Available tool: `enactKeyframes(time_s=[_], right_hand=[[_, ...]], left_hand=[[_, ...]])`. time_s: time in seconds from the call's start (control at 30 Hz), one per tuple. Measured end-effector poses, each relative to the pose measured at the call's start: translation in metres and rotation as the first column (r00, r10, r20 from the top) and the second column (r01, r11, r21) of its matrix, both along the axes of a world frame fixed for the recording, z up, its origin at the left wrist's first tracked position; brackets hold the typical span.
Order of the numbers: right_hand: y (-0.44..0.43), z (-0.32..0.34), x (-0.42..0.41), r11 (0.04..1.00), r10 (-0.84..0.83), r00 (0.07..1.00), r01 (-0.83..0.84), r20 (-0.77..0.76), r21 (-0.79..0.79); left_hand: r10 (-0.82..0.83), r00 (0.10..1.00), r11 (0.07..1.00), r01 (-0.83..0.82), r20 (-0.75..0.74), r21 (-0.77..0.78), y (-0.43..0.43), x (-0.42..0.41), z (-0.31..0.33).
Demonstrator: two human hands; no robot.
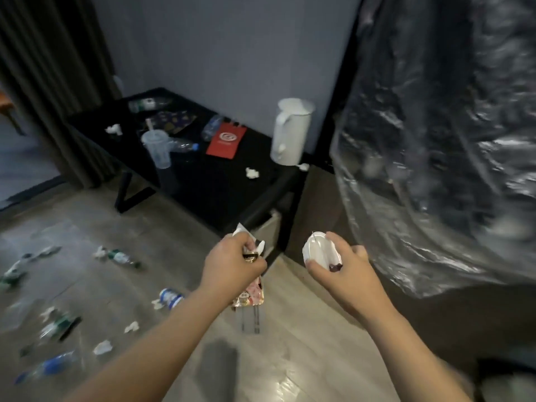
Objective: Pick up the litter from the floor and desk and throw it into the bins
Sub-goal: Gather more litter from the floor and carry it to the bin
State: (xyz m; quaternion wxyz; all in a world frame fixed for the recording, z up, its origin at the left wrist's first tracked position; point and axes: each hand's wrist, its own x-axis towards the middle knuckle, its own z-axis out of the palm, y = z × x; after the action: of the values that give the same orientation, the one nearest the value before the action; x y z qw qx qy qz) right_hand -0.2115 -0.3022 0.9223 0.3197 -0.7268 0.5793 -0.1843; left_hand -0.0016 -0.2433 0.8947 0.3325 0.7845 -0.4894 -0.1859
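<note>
So both hands are loaded rn. Left hand (235,265) is clenched round a bunch of wrappers (249,295), w/ a white scrap poking out the top and a red-pink packet dangling under the fist. Prob grabbed several bits in one go to save trips. Right hand (345,269) pinches a white lid (316,249) by its edge, thumb low, finger on top. There's something dark red stuck at the bottom, so holding it by the rim keeps the gunk off, imo.

Both sit around 6 o'clock, held up and apart. The lid side is nearest the big clear plastic bag (435,140) at 3 o'clock, which I'm guessing is the bin liner.

Loads left tho. The desk (220,195) at 11 o'clock has a cup w/ straw (158,150), a bottle (185,147) lying flat, tissue balls (251,173), a red card (226,140) and a white kettle (291,132). The floor (130,221) at 8-9 o'clock has more bottles (171,297) and tissues (103,347).

Hard to see: it's blurry, esp the floor stuff, so labels are unreadable. Can't tell if the lid is a lid or a tiny tub. The bag's mouth and any actual bin are cut off, and what's inside is just a dark smear.
</note>
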Motion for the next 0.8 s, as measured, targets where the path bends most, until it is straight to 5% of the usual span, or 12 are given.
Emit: enactKeyframes(time_s=[0.27,0.57,0.8], right_hand=[[0.041,0.034,-0.255,0.873,-0.483,0.874,0.486,0.059,-0.049],[0.127,0.059,-0.439,0.555,-0.811,0.564,0.826,0.157,-0.097],[0.189,0.068,-0.511,0.257,-0.954,0.268,0.962,0.136,-0.093]], left_hand=[[-0.483,0.876,0.873,0.483,0.014,-0.074,-0.071,-0.259,0.041],[-0.848,0.521,0.511,0.852,0.091,-0.116,-0.062,-0.486,0.068],[-0.966,0.251,0.241,0.962,0.062,-0.130,-0.065,-0.607,0.078]])
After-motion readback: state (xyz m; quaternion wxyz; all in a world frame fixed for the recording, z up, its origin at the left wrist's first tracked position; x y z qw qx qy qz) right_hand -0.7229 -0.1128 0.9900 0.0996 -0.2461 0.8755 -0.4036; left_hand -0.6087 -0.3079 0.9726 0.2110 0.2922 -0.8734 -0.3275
